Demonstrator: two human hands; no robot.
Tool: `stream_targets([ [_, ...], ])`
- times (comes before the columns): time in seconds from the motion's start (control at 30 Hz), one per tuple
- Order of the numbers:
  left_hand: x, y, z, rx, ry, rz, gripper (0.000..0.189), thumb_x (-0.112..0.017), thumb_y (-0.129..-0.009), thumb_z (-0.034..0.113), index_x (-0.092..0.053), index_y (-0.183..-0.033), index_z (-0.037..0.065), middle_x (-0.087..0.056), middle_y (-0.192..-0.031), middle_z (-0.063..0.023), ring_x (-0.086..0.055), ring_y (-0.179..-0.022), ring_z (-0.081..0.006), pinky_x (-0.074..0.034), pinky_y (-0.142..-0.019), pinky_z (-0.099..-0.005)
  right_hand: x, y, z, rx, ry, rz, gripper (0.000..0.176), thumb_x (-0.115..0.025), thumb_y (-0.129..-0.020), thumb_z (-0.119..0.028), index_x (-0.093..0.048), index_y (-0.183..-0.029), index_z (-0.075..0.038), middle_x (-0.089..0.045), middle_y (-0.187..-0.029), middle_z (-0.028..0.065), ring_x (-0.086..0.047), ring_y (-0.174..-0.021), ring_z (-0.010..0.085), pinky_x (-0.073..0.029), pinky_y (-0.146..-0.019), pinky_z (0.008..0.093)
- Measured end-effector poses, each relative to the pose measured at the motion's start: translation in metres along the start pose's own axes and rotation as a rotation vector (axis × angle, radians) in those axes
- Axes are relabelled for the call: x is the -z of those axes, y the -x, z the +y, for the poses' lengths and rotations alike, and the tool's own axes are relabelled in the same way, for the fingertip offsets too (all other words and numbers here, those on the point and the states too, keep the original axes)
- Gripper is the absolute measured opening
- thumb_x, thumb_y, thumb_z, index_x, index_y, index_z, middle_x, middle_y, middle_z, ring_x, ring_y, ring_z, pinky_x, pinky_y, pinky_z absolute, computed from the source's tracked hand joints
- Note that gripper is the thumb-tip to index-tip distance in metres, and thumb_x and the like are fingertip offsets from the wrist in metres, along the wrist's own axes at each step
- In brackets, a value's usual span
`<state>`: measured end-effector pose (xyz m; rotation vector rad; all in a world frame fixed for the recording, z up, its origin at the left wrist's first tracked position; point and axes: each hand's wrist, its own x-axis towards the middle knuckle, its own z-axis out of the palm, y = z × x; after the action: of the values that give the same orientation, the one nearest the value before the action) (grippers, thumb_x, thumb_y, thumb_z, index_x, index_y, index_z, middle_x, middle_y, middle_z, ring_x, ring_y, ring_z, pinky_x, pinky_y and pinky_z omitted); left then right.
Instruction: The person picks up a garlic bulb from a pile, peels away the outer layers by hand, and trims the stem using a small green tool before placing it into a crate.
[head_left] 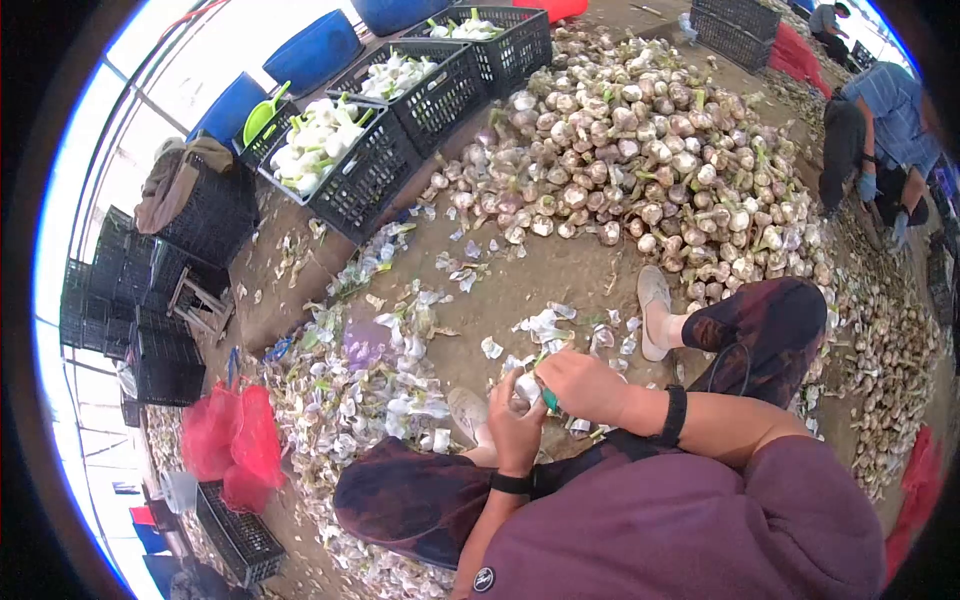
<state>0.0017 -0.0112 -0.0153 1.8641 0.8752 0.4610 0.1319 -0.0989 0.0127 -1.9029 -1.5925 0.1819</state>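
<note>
Fingers of the left hand (pixel 513 432) are curled partway round, cradling a rounded white garlic bulb (pixel 527 388), while those of the right hand (pixel 588 388) are bent in tightly on a small teal-green object (pixel 550 400), mostly hidden by the hand. The bulb sits between the hands, above the person's lap; it looks pale and clean, partly covered by the fingers, with a pale green stalk near its top. Taking directions from the hands, stacked black plastic crates (pixel 165 365) stand at nine o'clock, their contents too dark to make out. At ten, brown cloth (pixel 170 190) drapes over a black lattice crate (pixel 212 215). Bright red mesh bags (pixel 235 440) lie at nine, and a low black crate (pixel 240 535) lies at eight. At half past ten, a black slatted crate (pixel 365 185) is heaped with white stalked bulbs, a lime-green scoop (pixel 262 115) at its left corner. Beyond it at eleven, a second black crate (pixel 440 105) is piled with similar bulbs, near a round blue tub (pixel 313 50) whose inside is not visible. Towards twelve, a third black crate (pixel 517 62) also holds white bulbs. A broad heap of unpeeled, purplish garlic (pixel 640 150) spreads at one o'clock.
</note>
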Motion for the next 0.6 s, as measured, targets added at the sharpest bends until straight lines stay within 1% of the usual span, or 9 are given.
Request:
stream_targets([
  [0.1,0.005,-0.001,0.015,0.062,0.013,-0.026,0.05,-0.068,-0.069,0.001,-0.055,-0.117,0.0,-0.056,-0.108,-0.0142,-0.06,-0.086,-0.0191,-0.049,-0.073,-0.0274,0.0,-0.001,0.003,-0.04,-0.019,-0.006,0.018,-0.058,-0.071,-0.008,-0.053,-0.086,-0.001,-0.058,-0.084,0.0153,-0.057,-0.078,0.033,-0.047,-0.068,0.04],
  [0.2,0.006,-0.002,0.01,-0.026,0.102,-0.069,0.053,-0.066,-0.071,-0.003,-0.051,-0.122,-0.001,-0.056,-0.109,-0.0129,-0.061,-0.088,-0.0196,-0.05,-0.077,-0.0284,0.003,-0.007,0.014,-0.193,-0.053,-0.013,0.018,-0.058,-0.071,-0.008,-0.053,-0.086,0.0,-0.059,-0.085,0.0165,-0.058,-0.08,0.0344,-0.047,-0.069,0.0412],
  [0.3,0.009,0.005,0.017,0.176,0.599,-0.261,0.057,-0.062,-0.074,-0.004,-0.043,-0.128,0.0,-0.055,-0.113,-0.0113,-0.058,-0.098,-0.0183,-0.05,-0.078,-0.0282,-0.002,-0.003,0.049,-0.413,0.039,-0.077,0.019,-0.058,-0.07,-0.006,-0.052,-0.087,0.0,-0.059,-0.084,0.0181,-0.058,-0.081,0.0372,-0.046,-0.07,0.0428],
  [0.33,0.01,0.004,0.016,0.169,0.681,-0.233,0.058,-0.059,-0.073,-0.007,-0.041,-0.128,-0.001,-0.054,-0.114,-0.011,-0.057,-0.1,-0.0188,-0.049,-0.081,-0.0291,0.0,-0.005,0.055,-0.484,0.089,-0.109,0.02,-0.059,-0.069,-0.006,-0.052,-0.087,0.0,-0.059,-0.084,0.0187,-0.058,-0.081,0.0382,-0.046,-0.07,0.0433],
  [0.37,0.009,0.003,0.014,0.165,0.764,-0.2,0.059,-0.057,-0.073,-0.01,-0.039,-0.128,-0.001,-0.053,-0.115,-0.0106,-0.056,-0.101,-0.0194,-0.047,-0.085,-0.03,-0.001,-0.003,0.054,-0.459,0.024,-0.019,0.02,-0.057,-0.068,-0.002,-0.053,-0.088,-0.002,-0.059,-0.079,0.0203,-0.058,-0.08,0.0404,-0.045,-0.07,0.0452],
  [0.43,0.01,0.002,0.015,0.134,0.857,-0.164,0.057,-0.054,-0.072,-0.013,-0.037,-0.125,0.0,-0.05,-0.118,-0.0111,-0.053,-0.106,-0.0202,-0.044,-0.091,-0.0312,0.01,-0.004,0.041,-0.464,-0.094,-0.113,0.022,-0.053,-0.07,0.0,-0.054,-0.091,-0.003,-0.06,-0.082,0.0204,-0.058,-0.084,0.0393,-0.045,-0.072,0.0457],
  [0.53,0.014,0.002,0.011,0.218,1.042,-0.153,0.058,-0.055,-0.07,-0.011,-0.037,-0.123,0.002,-0.05,-0.117,-0.0116,-0.054,-0.103,-0.0203,-0.045,-0.088,-0.0304,0.017,-0.009,0.027,-0.392,-0.276,-0.181,0.028,-0.052,-0.07,0.0,-0.057,-0.097,-0.006,-0.061,-0.084,0.0201,-0.058,-0.084,0.0389,-0.045,-0.072,0.0462],
  [0.57,0.013,0.001,0.01,0.154,1.073,-0.13,0.055,-0.056,-0.071,-0.003,-0.037,-0.122,0.004,-0.05,-0.116,-0.0125,-0.056,-0.098,-0.0209,-0.046,-0.083,-0.0296,0.014,-0.008,0.026,-0.366,-0.268,-0.209,0.028,-0.052,-0.07,-0.001,-0.057,-0.097,-0.006,-0.061,-0.084,0.0201,-0.058,-0.084,0.0386,-0.045,-0.072,0.0461],
  [0.6,0.014,0.001,0.01,0.156,1.159,-0.151,0.052,-0.059,-0.073,0.003,-0.038,-0.121,0.005,-0.051,-0.114,-0.0126,-0.056,-0.1,-0.0233,-0.046,-0.084,-0.0332,0.012,-0.008,0.025,-0.342,-0.26,-0.236,0.028,-0.052,-0.07,-0.001,-0.057,-0.098,-0.006,-0.061,-0.084,0.0201,-0.058,-0.084,0.0384,-0.045,-0.072,0.046],
])
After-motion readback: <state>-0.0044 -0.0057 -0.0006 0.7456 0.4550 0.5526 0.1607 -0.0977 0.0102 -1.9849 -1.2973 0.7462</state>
